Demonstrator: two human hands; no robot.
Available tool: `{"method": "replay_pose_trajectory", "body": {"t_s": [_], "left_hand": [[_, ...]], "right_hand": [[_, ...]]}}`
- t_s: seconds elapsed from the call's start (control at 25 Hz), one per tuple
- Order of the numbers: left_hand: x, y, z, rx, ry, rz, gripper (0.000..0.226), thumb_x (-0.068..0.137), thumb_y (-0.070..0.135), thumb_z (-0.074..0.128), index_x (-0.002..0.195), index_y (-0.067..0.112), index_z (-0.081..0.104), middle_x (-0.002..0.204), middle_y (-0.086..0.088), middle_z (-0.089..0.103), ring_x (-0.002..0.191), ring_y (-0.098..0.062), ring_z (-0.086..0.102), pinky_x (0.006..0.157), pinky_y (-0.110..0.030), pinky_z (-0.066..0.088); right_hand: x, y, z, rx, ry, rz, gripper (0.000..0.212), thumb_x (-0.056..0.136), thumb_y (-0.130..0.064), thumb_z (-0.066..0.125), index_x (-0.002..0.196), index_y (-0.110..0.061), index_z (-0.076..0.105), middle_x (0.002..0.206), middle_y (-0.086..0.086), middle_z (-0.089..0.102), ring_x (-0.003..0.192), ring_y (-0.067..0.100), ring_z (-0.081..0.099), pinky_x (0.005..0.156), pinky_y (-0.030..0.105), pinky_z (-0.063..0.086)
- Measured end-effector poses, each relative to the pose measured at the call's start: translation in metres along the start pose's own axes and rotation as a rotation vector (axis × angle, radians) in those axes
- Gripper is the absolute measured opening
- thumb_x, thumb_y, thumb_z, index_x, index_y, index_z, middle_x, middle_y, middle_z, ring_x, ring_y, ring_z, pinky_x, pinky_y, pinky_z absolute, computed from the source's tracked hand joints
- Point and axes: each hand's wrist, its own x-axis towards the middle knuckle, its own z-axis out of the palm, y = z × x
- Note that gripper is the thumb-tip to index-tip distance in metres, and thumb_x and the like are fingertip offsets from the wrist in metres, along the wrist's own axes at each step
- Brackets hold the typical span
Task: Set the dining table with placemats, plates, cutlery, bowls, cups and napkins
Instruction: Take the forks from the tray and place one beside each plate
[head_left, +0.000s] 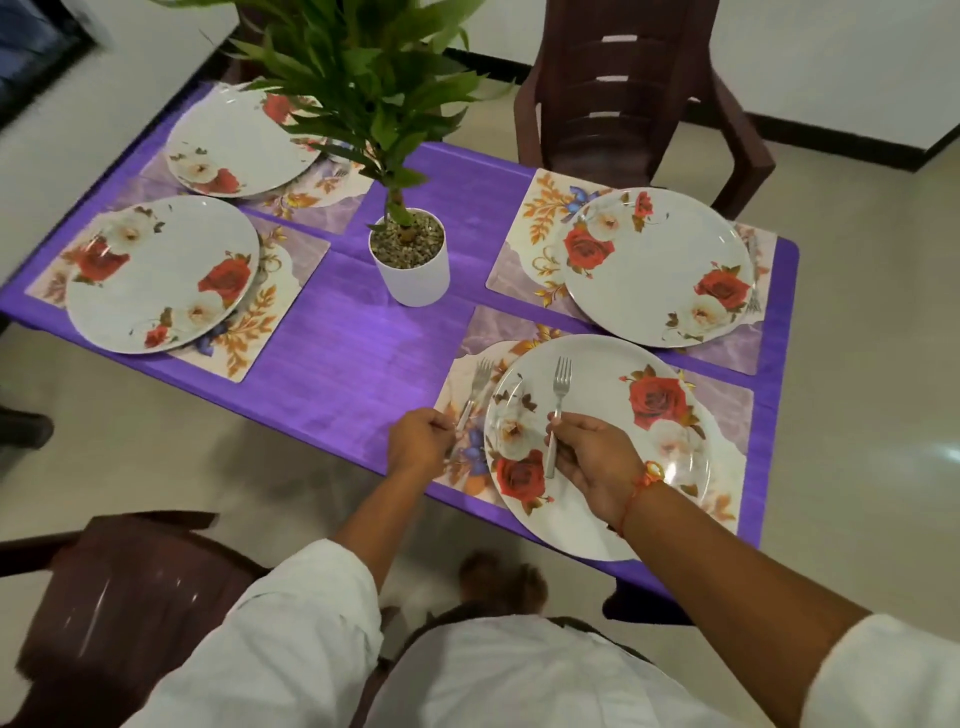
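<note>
Steel left fork is pinched by its handle in the left hand over the placemat just left of the nearest rose-printed plate, while the right hand grips the right fork above that plate, on the purple table near a potted plant.
</note>
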Motion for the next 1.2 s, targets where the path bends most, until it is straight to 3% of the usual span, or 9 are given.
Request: {"method": "replay_pose_trajectory", "body": {"t_s": [0.12,0.2,0.28,0.48,0.68,0.84,1.2], "left_hand": [[-0.009,0.006,-0.008,-0.032,0.029,0.012,0.008,0.088,0.014,0.074,0.083,0.017,0.070,0.080,-0.001,0.070,0.069,-0.015,0.063,0.052,-0.020,0.045],[-0.019,0.013,-0.012,-0.137,0.017,0.016,0.010,0.091,0.016,0.074,0.082,0.014,0.070,0.078,-0.004,0.070,0.066,-0.017,0.062,0.060,-0.029,0.055],[-0.029,0.021,-0.016,-0.321,-0.094,-0.016,0.009,0.092,0.012,0.072,0.084,0.009,0.069,0.078,-0.010,0.070,0.065,-0.020,0.064,0.071,-0.041,0.060],[-0.054,0.050,-0.035,-0.500,-0.435,-0.023,0.019,0.093,0.015,0.071,0.104,-0.001,0.069,0.090,-0.012,0.073,0.083,-0.021,0.071,0.076,-0.032,0.062],[-0.029,0.052,-0.071,-0.511,-0.481,-0.014,0.014,0.088,0.001,0.073,0.101,0.002,0.068,0.087,-0.009,0.073,0.077,-0.016,0.072,0.071,-0.025,0.060],[0.020,0.031,-0.115,-0.461,-0.537,-0.007,0.009,0.090,-0.004,0.069,0.096,0.002,0.070,0.080,-0.008,0.071,0.071,-0.014,0.069,0.069,-0.024,0.059],[0.195,-0.058,-0.273,-0.454,-0.490,0.036,0.011,0.088,-0.005,0.070,0.094,0.004,0.070,0.072,-0.006,0.066,0.061,-0.011,0.063,0.061,-0.023,0.055]], "right_hand": [[-0.003,-0.001,-0.002,0.008,-0.023,-0.015,0.014,0.096,-0.009,0.066,0.108,-0.005,0.073,0.101,0.011,0.077,0.092,0.022,0.074,0.070,0.027,0.061],[-0.005,-0.003,0.000,0.006,-0.051,-0.027,0.013,0.095,-0.008,0.067,0.105,-0.006,0.074,0.102,0.011,0.077,0.091,0.022,0.074,0.071,0.027,0.060],[-0.007,-0.003,0.007,0.000,-0.067,-0.022,0.012,0.093,-0.007,0.070,0.104,-0.007,0.074,0.102,0.013,0.077,0.090,0.023,0.075,0.074,0.030,0.062],[-0.013,-0.013,0.044,0.045,-0.183,-0.027,0.007,0.092,-0.005,0.070,0.098,-0.003,0.072,0.095,0.016,0.074,0.084,0.022,0.072,0.068,0.027,0.060],[-0.004,-0.025,0.090,0.035,-0.195,-0.069,0.005,0.090,-0.006,0.072,0.095,-0.004,0.070,0.082,0.011,0.068,0.077,0.018,0.067,0.069,0.025,0.059],[0.012,-0.015,0.150,-0.037,-0.178,-0.076,0.003,0.091,-0.011,0.073,0.090,-0.008,0.072,0.079,0.007,0.071,0.072,0.013,0.067,0.072,0.025,0.057],[0.065,0.018,0.370,-0.156,0.013,-0.102,0.014,0.098,-0.016,0.064,0.085,-0.012,0.068,0.074,0.003,0.067,0.063,0.009,0.059,0.057,0.018,0.051]]}}
